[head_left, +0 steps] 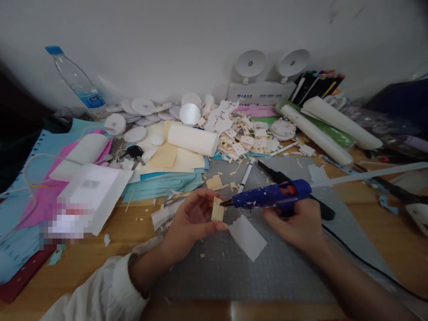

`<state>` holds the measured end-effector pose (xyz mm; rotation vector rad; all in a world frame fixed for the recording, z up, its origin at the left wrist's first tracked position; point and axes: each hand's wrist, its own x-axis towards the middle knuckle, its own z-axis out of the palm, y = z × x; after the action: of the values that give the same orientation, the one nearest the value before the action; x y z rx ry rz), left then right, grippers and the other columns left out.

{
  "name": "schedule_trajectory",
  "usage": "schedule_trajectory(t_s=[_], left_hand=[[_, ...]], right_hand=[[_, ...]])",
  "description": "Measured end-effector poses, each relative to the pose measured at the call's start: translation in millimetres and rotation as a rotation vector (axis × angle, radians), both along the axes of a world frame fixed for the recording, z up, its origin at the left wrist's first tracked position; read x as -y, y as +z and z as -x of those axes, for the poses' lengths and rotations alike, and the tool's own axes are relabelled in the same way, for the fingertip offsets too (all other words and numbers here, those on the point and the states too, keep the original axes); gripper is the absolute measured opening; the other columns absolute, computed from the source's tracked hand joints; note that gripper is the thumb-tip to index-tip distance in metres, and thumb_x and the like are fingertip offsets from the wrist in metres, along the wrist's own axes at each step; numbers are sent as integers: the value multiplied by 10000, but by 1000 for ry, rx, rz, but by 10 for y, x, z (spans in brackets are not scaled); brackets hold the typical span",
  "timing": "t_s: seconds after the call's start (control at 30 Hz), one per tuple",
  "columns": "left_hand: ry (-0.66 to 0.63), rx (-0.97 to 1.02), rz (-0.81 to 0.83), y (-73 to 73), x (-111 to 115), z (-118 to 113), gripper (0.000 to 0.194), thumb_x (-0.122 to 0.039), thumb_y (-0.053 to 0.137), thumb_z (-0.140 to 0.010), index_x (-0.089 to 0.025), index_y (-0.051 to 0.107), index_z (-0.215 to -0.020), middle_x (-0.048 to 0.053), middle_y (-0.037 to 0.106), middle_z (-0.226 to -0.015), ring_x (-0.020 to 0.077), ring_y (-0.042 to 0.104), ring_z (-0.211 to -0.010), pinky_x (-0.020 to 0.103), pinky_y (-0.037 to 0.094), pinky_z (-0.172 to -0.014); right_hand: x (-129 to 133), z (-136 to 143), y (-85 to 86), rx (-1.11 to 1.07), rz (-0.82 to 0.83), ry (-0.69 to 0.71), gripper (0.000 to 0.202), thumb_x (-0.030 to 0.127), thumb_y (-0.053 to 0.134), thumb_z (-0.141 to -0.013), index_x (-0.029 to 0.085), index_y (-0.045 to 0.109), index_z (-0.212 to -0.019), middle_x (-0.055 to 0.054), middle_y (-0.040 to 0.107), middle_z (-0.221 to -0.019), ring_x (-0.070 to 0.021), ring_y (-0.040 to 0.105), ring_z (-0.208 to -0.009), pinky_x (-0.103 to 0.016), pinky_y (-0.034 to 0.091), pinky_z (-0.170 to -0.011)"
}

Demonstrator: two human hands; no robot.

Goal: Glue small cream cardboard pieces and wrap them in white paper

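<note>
My left hand (192, 220) pinches a small cream-coloured card piece (217, 211) upright between thumb and fingers. In my right hand (301, 225) is a blue hot glue gun (272, 195), its barrel spotted with white. The gun's dark nozzle points left and meets the upper part of the card piece; whether glue is coming out cannot be made out. A long translucent glue stick (374, 174) sticks out of the gun's back. Below the nozzle, a torn white paper piece (249, 238) lies on the grey cutting mat (267, 281).
Beyond my hands are a heap of small cream card pieces (247, 138), a white roll (193, 139) and stacked blue-green sheets (163, 185). A white pen (246, 174) and a black tool (323, 205) lie on the mat. A water bottle (78, 82) stands back left; a black cord (364, 258) runs right.
</note>
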<state>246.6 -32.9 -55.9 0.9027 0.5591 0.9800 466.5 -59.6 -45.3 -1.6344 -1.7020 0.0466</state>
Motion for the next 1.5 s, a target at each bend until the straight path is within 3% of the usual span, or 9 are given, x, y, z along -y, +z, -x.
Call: schedule_trajectory(t_s=[0.27, 1.07, 1.5], left_hand=[[3, 13, -11, -22, -3, -4, 463, -61, 822, -585, -219, 624, -973, 2, 630, -1000, 111, 574, -862, 204, 460, -766], [-1, 3, 1, -48, -5, -1, 464, -72, 828, -582, -227, 630, -972, -9, 629, -995, 100, 571, -854, 187, 466, -747], [15, -19, -2, -40, -3, -2, 464, -86, 830, -577, -226, 631, -972, -4, 629, -1007, 107, 567, -853, 196, 462, -747]], right_hand=[[-17, -30, -63, 116, -168, 24, 185, 282, 519, -684, 237, 455, -517, 34, 513, -404, -125, 491, -350, -237, 386, -382], [-14, -78, -73, 147, -182, 54, 187, 249, 522, -713, 228, 450, -542, 38, 512, -397, -127, 503, -342, -223, 369, -368], [-23, -82, -38, 180, -284, 82, 340, 211, 532, -708, 242, 280, -482, 83, 319, -355, -69, 318, -290, -215, 234, -329]])
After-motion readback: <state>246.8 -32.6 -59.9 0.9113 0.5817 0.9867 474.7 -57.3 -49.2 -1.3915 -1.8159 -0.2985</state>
